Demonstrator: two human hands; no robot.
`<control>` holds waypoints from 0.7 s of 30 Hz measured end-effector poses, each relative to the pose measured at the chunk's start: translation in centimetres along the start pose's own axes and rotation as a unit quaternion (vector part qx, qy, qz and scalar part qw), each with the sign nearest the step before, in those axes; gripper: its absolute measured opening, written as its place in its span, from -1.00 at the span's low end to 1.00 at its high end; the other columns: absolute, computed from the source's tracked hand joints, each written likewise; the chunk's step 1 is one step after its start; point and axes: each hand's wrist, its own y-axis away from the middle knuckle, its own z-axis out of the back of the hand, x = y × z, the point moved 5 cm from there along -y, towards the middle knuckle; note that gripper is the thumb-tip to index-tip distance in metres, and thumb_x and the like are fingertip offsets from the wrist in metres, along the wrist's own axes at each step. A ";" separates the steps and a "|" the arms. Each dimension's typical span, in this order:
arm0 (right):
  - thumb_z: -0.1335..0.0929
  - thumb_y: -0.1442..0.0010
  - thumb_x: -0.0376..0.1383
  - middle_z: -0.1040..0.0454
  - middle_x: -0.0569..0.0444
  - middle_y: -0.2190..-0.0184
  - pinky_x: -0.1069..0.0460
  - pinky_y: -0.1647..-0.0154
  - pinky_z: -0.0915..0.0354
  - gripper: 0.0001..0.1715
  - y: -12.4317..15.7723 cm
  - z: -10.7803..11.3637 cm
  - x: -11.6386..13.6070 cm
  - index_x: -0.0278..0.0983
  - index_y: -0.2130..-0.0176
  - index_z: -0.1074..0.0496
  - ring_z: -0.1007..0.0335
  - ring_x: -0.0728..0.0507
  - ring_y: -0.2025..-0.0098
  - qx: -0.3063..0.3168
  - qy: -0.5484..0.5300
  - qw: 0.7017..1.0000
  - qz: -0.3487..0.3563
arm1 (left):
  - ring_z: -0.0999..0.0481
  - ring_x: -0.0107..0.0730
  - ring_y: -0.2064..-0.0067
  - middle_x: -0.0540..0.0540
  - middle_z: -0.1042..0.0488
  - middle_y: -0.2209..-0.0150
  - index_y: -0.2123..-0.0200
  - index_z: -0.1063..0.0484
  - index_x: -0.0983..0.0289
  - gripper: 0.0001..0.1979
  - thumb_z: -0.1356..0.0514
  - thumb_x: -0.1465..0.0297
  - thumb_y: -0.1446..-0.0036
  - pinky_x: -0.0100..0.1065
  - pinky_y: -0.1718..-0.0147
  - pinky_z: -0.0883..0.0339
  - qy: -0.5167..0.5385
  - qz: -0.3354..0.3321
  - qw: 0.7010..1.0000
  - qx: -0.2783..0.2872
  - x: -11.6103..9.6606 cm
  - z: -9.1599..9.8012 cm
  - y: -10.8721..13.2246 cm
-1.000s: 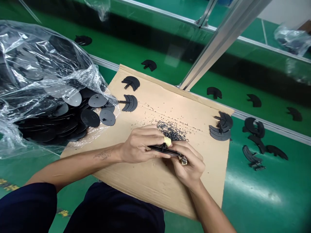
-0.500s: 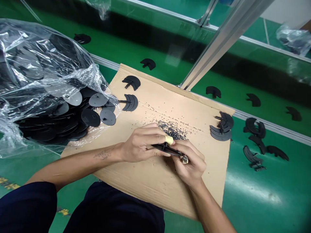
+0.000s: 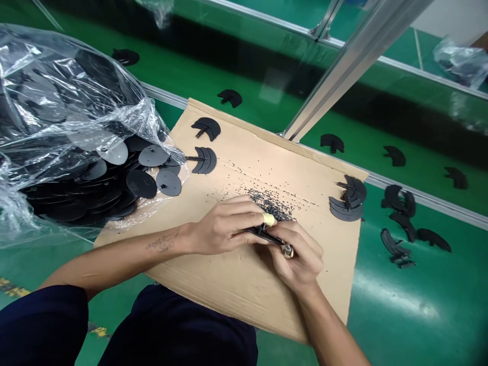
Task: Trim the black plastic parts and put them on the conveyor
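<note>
My left hand (image 3: 223,226) is closed around a flat black plastic part (image 3: 261,235), held edge-on over a cardboard sheet (image 3: 236,284); its forefinger tip wears yellowish tape. My right hand (image 3: 299,254) is closed on a small tool with a metal end (image 3: 286,250), pressed against the part's right end. Just beyond my fingers lies a heap of small dark shavings (image 3: 269,206).
A clear plastic bag (image 3: 64,127) full of black discs lies open at the left. Black crescent parts sit on the cardboard at top left (image 3: 204,160) and right (image 3: 348,201), several more on the green belt (image 3: 400,218). A slanted metal post (image 3: 335,71) rises behind.
My hands stay together on the part with small shifts; the tool end has moved slightly along it. The loose parts on the far belt have drifted a little left.
</note>
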 end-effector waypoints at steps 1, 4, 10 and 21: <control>-0.40 -0.20 -0.46 -0.59 0.00 0.27 -0.03 0.32 -0.47 -0.74 0.0 0.0 0.0 -0.21 0.11 -0.50 -0.54 -0.12 0.30 -0.001 0.003 1.000 0.000 | -0.50 -0.36 0.28 0.17 -0.58 0.29 0.13 -0.49 0.32 -0.80 -0.20 0.30 -0.34 -0.30 0.28 -0.44 0.003 0.002 1.000 0.004 0.1 -0.1 0.0; -0.39 -0.20 -0.46 -0.59 0.00 0.29 -0.04 0.31 -0.47 -0.74 0.1 0.0 0.0 -0.20 0.12 -0.50 -0.54 -0.12 0.33 0.000 0.000 1.000 0.006 | -0.52 -0.35 0.26 0.17 -0.58 0.28 0.11 -0.48 0.31 -0.74 -0.16 0.23 -0.36 -0.29 0.28 -0.46 0.022 -0.003 1.000 0.008 0.1 -0.2 0.1; -0.38 -0.19 -0.48 -0.59 0.04 0.32 -0.02 0.34 -0.45 -0.74 -0.3 -0.1 0.1 -0.19 0.14 -0.50 -0.53 -0.10 0.36 0.000 -0.028 1.000 0.010 | -0.57 -0.38 0.28 0.18 -0.63 0.28 0.14 -0.51 0.33 -0.80 -0.32 0.34 -0.23 -0.31 0.26 -0.49 0.055 -0.001 0.998 -0.017 0.1 0.1 0.2; -0.42 -0.16 -0.50 -0.56 0.07 0.36 0.01 0.38 -0.41 -0.78 -0.4 0.0 0.3 -0.21 0.22 -0.48 -0.50 -0.07 0.38 -0.001 -0.038 0.999 -0.006 | -0.56 -0.41 0.34 0.14 -0.63 0.35 0.20 -0.53 0.31 -0.85 -0.35 0.37 -0.19 -0.33 0.34 -0.47 0.056 0.009 0.998 -0.024 0.0 -0.1 0.3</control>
